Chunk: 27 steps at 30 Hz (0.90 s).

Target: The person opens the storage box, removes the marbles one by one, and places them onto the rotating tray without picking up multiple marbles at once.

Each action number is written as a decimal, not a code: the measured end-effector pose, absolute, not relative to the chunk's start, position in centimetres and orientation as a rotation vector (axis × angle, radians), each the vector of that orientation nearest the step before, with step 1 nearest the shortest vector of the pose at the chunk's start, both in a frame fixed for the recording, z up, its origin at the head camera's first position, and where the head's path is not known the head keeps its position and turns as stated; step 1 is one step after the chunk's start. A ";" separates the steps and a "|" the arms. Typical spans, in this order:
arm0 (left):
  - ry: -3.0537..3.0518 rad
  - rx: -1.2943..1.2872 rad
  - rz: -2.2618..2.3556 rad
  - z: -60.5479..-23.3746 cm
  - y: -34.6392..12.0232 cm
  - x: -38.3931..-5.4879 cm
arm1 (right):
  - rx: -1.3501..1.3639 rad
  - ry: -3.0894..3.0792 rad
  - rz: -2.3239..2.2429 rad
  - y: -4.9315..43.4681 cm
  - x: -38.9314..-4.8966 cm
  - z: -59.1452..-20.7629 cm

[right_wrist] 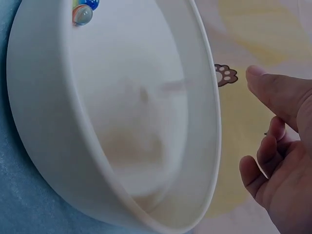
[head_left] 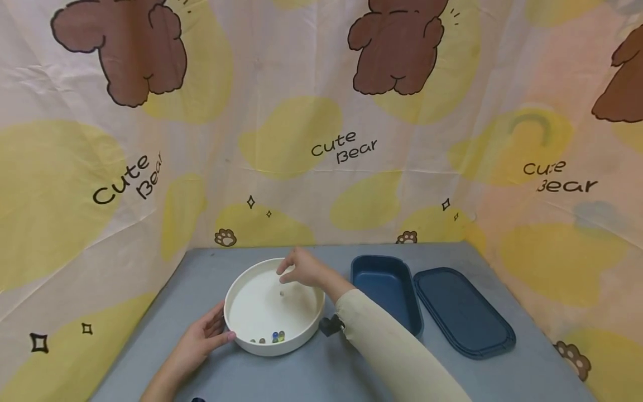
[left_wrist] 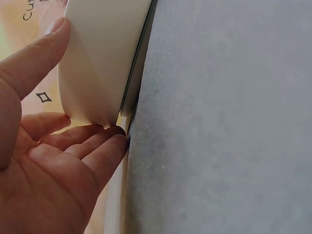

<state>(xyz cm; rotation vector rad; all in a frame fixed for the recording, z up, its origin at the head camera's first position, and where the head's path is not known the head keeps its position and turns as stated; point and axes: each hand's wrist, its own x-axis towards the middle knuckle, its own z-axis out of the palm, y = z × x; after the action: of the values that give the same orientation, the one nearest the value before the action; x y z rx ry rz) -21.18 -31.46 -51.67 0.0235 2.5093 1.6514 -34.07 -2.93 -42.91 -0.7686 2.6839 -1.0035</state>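
Note:
A round white tray with a raised wall stands on the table. My left hand holds its near-left side. In the left wrist view the thumb touches the upper rim, and the fingertips meet the lower wall. Over the tray's far right part hovers my right hand, fingers loosely bent and holding nothing. A single small marble, blurred in the right wrist view, is below its fingertips. Several glass marbles, among them a blue one and a clear one, cluster along the near wall.
To the tray's right stands a dark blue rectangular container without its lid on. Its matching lid lies flat further right. A printed bear cloth hangs behind the grey table. A small dark object shows at the bottom edge.

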 end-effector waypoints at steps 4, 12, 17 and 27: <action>2.515 0.027 1.643 -51.6 -31.5 -21.3 | -0.750 2.709 -0.982 -2.9 -33.7 -42.7; 2.501 0.038 1.663 -51.7 -31.5 -21.1 | -0.890 2.793 -0.899 -1.0 -32.4 -40.9; 2.481 0.041 1.689 -51.7 -31.4 -21.0 | -0.936 2.829 -0.897 1.3 -32.0 -40.6; 2.516 0.023 1.658 -51.6 -31.4 -21.1 | -0.962 2.907 -0.885 6.7 -30.7 -40.5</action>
<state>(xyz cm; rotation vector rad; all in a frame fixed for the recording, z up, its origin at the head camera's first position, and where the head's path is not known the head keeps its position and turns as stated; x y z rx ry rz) -21.11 -31.35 -51.60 0.0230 2.5161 1.6582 -30.74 6.69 -40.54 -0.9621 2.9072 -0.8851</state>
